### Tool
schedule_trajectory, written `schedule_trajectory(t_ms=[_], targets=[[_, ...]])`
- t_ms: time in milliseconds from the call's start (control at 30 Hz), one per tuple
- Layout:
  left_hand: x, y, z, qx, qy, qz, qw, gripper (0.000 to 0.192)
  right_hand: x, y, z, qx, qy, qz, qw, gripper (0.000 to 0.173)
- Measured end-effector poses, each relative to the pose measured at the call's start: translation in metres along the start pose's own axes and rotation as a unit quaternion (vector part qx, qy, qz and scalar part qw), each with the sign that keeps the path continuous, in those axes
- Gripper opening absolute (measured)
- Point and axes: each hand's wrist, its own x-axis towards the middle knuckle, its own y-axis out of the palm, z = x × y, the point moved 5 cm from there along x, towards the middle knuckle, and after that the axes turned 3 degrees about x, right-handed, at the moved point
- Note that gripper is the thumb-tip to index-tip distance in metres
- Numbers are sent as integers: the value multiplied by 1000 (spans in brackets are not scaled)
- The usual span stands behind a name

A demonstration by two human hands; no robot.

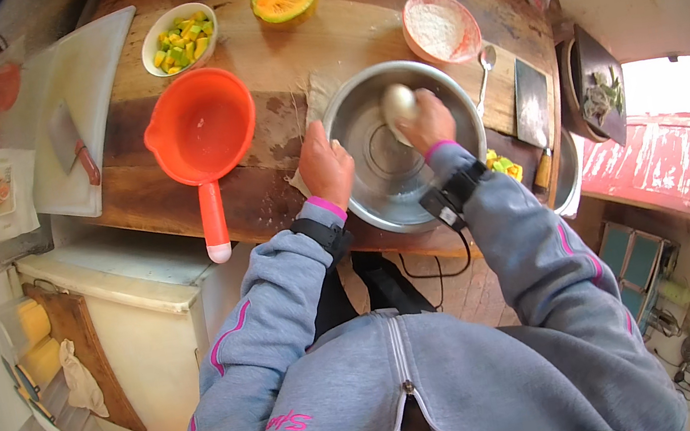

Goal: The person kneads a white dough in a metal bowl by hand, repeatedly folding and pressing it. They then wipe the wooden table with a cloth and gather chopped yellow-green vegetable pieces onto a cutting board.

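Note:
A wide stainless-steel basin (pixel 375 194) sits near the front edge of the wooden table, wet or shiny inside. My right hand (pixel 431 124) is over its interior, fingers closed around a pale, smooth, rounded lump (pixel 398 101). Whether that lump is dough cannot be made out. At the left rim my left hand (pixel 327 167) grips the basin's edge, its fingertips partly hidden. A beige cloth (pixel 320 92) shows beside and under the basin on that side. Left of my left hand, an orange plastic dipper (pixel 200 127) rests with its handle over the table's front edge.
Behind the basin stands a pink bowl of white powder (pixel 438 28); a spoon (pixel 486 78) and a cleaver (pixel 532 104) lie to its right. Farther back are a bowl of diced squash (pixel 183 41) and a cut squash half (pixel 284 0). Another knife (pixel 73 147) lies on a white cutting board (pixel 101 85).

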Motion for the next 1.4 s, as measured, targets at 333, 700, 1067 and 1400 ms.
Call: schedule_trajectory(t_ms=[333,700,1067,1400], targets=[[0,-2,-6,35,-23,25,999,24,-77,-21,18,-118,-302,357,876,33],[-2,0,-1,33,-4,6,999,26,-105,-42,15,-115,-321,206,917,47],[6,5,4,115,-10,117,986,30,-133,-62,10,-51,-278,92,955,47],[-61,-74,2,26,-9,44,999,32,-184,-158,-146,171,23,-21,985,18]])
